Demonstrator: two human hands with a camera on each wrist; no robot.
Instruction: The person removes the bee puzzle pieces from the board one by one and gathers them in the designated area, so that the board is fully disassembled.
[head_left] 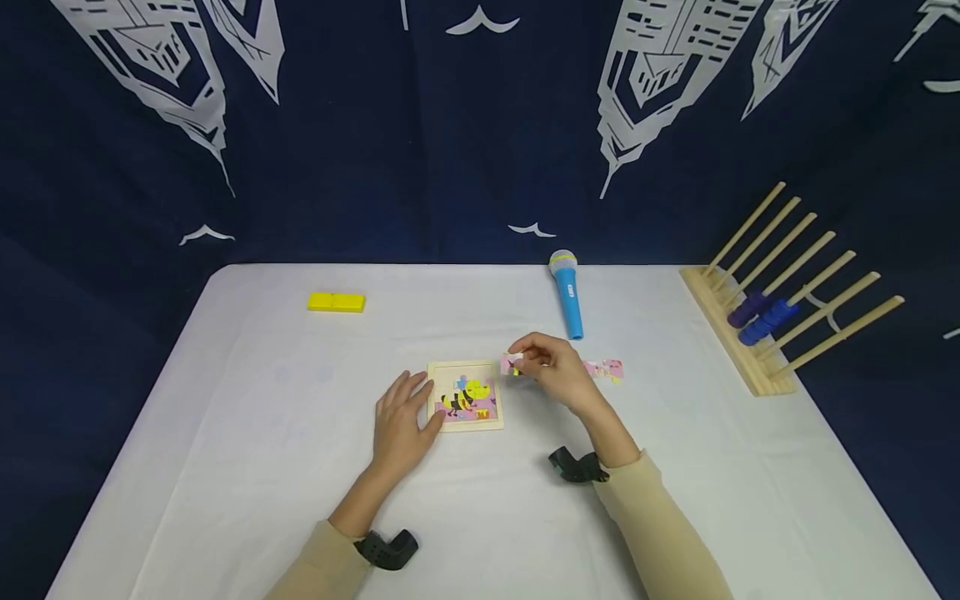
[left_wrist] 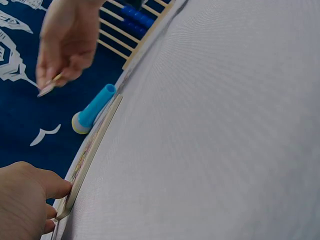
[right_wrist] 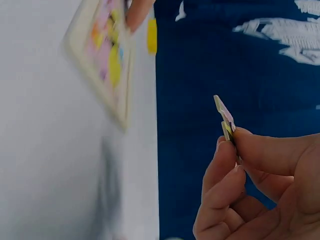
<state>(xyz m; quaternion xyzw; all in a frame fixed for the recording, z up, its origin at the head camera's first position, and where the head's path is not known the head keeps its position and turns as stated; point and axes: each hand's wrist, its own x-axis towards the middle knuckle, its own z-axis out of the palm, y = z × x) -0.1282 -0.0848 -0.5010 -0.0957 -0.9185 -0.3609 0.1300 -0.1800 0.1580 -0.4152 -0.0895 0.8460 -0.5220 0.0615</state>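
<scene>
A wooden puzzle frame (head_left: pixel 466 425) with a partly filled picture of a yellow and black bee lies on the white table. My left hand (head_left: pixel 405 425) rests along its left side, fingers spread and thumb at the lower corner. In the left wrist view that thumb (left_wrist: pixel 56 184) touches the frame's edge. Beyond the frame's upper right corner, my right hand (head_left: pixel 553 367) pinches a pink puzzle piece (head_left: pixel 510 363) between thumb and fingers. The right wrist view shows the puzzle piece (right_wrist: pixel 225 114) edge-on, above the tabletop. More pink puzzle pieces (head_left: pixel 609 369) lie behind the right hand, partly hidden by it.
A blue toy microphone (head_left: pixel 568 300) lies just behind the right hand. At the right stands a wooden rack (head_left: pixel 738 342) with slanting pegs and several blue and purple rings. A yellow block (head_left: pixel 336 302) sits at the back left. Behind the table hangs a dark blue patterned cloth (head_left: pixel 420 150).
</scene>
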